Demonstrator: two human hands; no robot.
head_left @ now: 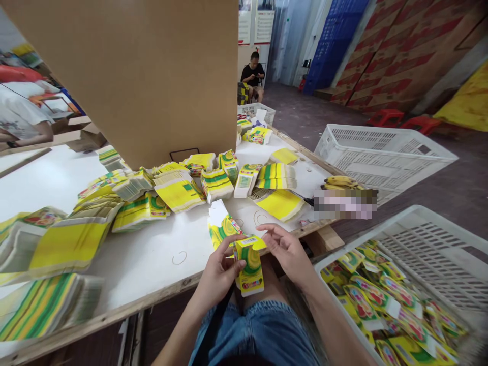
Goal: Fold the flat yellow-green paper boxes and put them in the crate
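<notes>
My left hand (223,274) grips a small yellow and green carton (249,267) by its side, above my lap at the table edge. The carton stands upright, with a barcode near its top and a yellow flap sticking out to the right. Beside that flap is my right hand (285,251), its fingers bent and apart, the thumb close to or touching the flap. Just behind the carton, another carton (221,226) with white flaps raised lies on the table. Bundles of flat yellow cartons (179,190) spread across the white table (152,256).
A white crate (415,229) full of yellow cartons stands at my right, with another white crate (381,137) behind it. Bananas (343,182) lie by the table's right corner. A large cardboard sheet (152,76) rises at the back. One person (253,73) sits beyond; another (23,112) is at left.
</notes>
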